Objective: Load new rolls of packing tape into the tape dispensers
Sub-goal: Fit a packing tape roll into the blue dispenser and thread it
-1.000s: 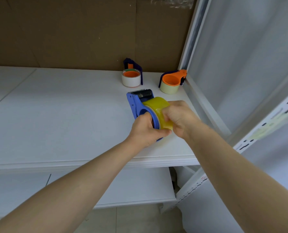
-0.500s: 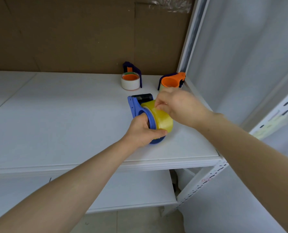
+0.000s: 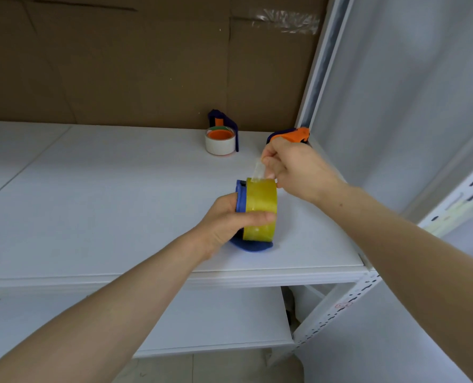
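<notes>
While the left hand [image 3: 224,219] grips the blue dispenser [image 3: 240,199] near the middle of the white shelf [image 3: 105,205], its thumb lies across the outer face of the yellow roll [image 3: 260,200]. Its fingers are curled against the dispenser's left side plate. The roll is seated on the dispenser, standing on edge, and covers most of the dispenser's right side. The dispenser's rounded lower end [image 3: 250,247] rests on the shelf.

The right hand [image 3: 299,172] is just beyond the roll, fingers closed in a pinch on a clear strip [image 3: 258,171] of tape. The strip runs up from the top of the roll to the fingertips, lifted off the roll's surface.

At the far edge of the shelf, a dark blue dispenser [image 3: 231,125] holds a white roll [image 3: 219,146] with an orange core. To its right, in the far right corner, an orange dispenser [image 3: 297,134] is partly hidden behind the right hand; whether it carries a roll cannot be told.

Brown cardboard [image 3: 147,64] backs the shelf. A white post [image 3: 319,78] stands at the right. A lower shelf [image 3: 216,322] shows beneath.
</notes>
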A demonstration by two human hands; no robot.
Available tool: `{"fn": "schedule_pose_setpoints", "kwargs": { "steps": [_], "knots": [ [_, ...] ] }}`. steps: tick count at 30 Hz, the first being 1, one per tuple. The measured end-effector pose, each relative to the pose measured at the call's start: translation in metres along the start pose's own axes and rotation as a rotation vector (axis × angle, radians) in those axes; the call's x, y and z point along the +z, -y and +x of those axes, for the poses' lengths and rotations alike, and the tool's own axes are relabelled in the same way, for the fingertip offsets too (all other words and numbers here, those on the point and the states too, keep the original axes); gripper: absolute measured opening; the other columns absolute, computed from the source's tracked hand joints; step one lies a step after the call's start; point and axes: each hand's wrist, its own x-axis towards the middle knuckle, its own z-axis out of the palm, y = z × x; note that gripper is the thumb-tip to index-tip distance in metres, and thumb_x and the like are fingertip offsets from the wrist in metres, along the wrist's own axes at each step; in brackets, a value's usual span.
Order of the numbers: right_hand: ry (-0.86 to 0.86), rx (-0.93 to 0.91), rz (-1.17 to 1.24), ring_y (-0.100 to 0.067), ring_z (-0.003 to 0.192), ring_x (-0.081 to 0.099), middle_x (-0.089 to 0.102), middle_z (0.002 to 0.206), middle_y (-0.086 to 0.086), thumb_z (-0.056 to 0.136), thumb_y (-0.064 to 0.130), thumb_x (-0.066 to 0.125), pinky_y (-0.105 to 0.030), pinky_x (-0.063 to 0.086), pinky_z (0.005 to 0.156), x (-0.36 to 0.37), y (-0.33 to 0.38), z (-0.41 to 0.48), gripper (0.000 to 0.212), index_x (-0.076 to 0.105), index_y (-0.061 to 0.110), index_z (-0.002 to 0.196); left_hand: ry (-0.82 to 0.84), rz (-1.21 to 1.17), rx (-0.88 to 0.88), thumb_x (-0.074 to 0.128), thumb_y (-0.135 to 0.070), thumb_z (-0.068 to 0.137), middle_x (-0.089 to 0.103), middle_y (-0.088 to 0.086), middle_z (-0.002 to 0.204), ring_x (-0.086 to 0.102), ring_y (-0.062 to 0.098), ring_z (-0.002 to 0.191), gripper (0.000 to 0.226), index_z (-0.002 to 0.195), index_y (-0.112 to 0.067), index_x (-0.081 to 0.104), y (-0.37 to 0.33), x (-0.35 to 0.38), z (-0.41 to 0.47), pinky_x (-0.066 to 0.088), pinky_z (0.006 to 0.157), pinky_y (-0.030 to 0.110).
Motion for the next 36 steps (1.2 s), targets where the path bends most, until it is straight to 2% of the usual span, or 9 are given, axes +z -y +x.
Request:
{"fn": "schedule_pose_setpoints", "kwargs": {
  "steps": [2, 5, 8, 10, 17, 22, 27, 33, 36],
  "knots": [
    [-0.043, -0.015, -0.117, -0.028, 0.084, 0.062, 0.066, 0.089, -0.007, 0.098, 0.014, 0.041, -0.047, 0.054, 0.075, 0.002, 0.004, 0.001, 0.015, 0.052, 0.010, 0.107, 0.032, 0.043, 0.015, 0.071, 0.004, 0.076, 0.073, 0.007, 0.095, 0.069, 0.016, 0.086, 0.033, 0.105, -0.010, 0.065, 0.002, 0.003, -0.003, 0.056, 0.078, 0.025],
    [-0.183, -0.035, -0.192, -0.030, 0.081, 0.061, 0.066, 0.089, -0.009, 0.099, 0.018, 0.037, -0.046, 0.052, 0.071, -0.002, 0.008, 0.000, 0.017, 0.050, 0.011, 0.108, -0.042, 0.069, 0.039, 0.073, -0.005, 0.077, 0.072, 0.007, 0.092, 0.068, 0.017, 0.084, 0.025, 0.101, -0.010, 0.067, 0.000, 0.003, -0.004, 0.055, 0.079, 0.027],
    [-0.204, -0.019, -0.045, -0.030, 0.078, 0.062, 0.065, 0.083, -0.010, 0.097, 0.015, 0.039, -0.048, 0.052, 0.072, -0.010, 0.004, 0.002, 0.013, 0.050, 0.011, 0.103, -0.048, 0.075, 0.055, 0.066, -0.014, 0.085, 0.073, 0.004, 0.078, 0.068, 0.014, 0.072, 0.003, 0.087, -0.012, 0.067, -0.004, 0.001, -0.006, 0.055, 0.068, 0.021],
    [-0.197, 0.016, 0.023, -0.029, 0.078, 0.063, 0.064, 0.083, -0.010, 0.095, 0.011, 0.041, -0.048, 0.053, 0.073, -0.013, 0.002, 0.002, 0.012, 0.052, 0.010, 0.100, -0.060, 0.092, 0.054, 0.064, -0.021, 0.087, 0.072, 0.003, 0.073, 0.068, 0.013, 0.067, 0.009, 0.086, -0.012, 0.066, -0.005, 0.002, -0.007, 0.052, 0.063, 0.019],
    [-0.184, 0.212, 0.340, -0.011, 0.052, 0.063, 0.062, 0.069, -0.009, 0.092, 0.003, 0.043, -0.036, 0.058, 0.065, -0.017, 0.004, -0.002, 0.019, 0.053, 0.014, 0.081, 0.081, 0.132, 0.017, 0.078, -0.013, 0.064, 0.073, 0.000, 0.080, 0.068, 0.014, 0.077, 0.029, 0.091, -0.016, 0.068, -0.001, -0.008, -0.015, 0.054, 0.078, 0.028],
    [-0.330, 0.164, 0.342, -0.028, 0.061, 0.066, 0.069, 0.075, -0.013, 0.087, 0.003, 0.044, -0.046, 0.058, 0.066, -0.026, 0.007, 0.004, 0.015, 0.056, 0.010, 0.085, -0.014, 0.111, 0.046, 0.068, -0.019, 0.083, 0.071, 0.005, 0.067, 0.066, 0.017, 0.064, 0.009, 0.086, -0.011, 0.065, -0.003, -0.004, -0.018, 0.055, 0.067, 0.027],
    [-0.239, 0.246, 0.384, -0.007, 0.043, 0.060, 0.067, 0.071, -0.013, 0.091, 0.003, 0.046, -0.028, 0.057, 0.054, -0.031, 0.003, 0.006, 0.015, 0.057, 0.010, 0.086, 0.022, 0.111, 0.023, 0.080, -0.024, 0.067, 0.070, 0.009, 0.067, 0.066, 0.019, 0.061, 0.027, 0.084, -0.008, 0.065, -0.002, -0.009, -0.022, 0.054, 0.062, 0.027],
    [-0.294, 0.288, 0.402, -0.007, 0.038, 0.058, 0.064, 0.073, -0.006, 0.093, 0.009, 0.046, -0.028, 0.057, 0.056, -0.032, 0.000, 0.005, 0.014, 0.060, 0.008, 0.091, 0.050, 0.077, 0.021, 0.077, -0.017, 0.067, 0.070, 0.010, 0.070, 0.066, 0.021, 0.064, 0.022, 0.085, -0.009, 0.067, -0.002, -0.010, -0.023, 0.053, 0.064, 0.029],
    [-0.337, 0.246, 0.400, -0.005, 0.038, 0.057, 0.064, 0.074, -0.007, 0.094, 0.007, 0.045, -0.020, 0.051, 0.047, -0.036, 0.004, 0.004, 0.013, 0.058, 0.009, 0.091, -0.002, 0.068, 0.041, 0.068, -0.022, 0.072, 0.069, 0.008, 0.064, 0.065, 0.018, 0.059, 0.018, 0.081, -0.007, 0.065, -0.004, -0.008, -0.023, 0.054, 0.060, 0.025]
  ]
}}
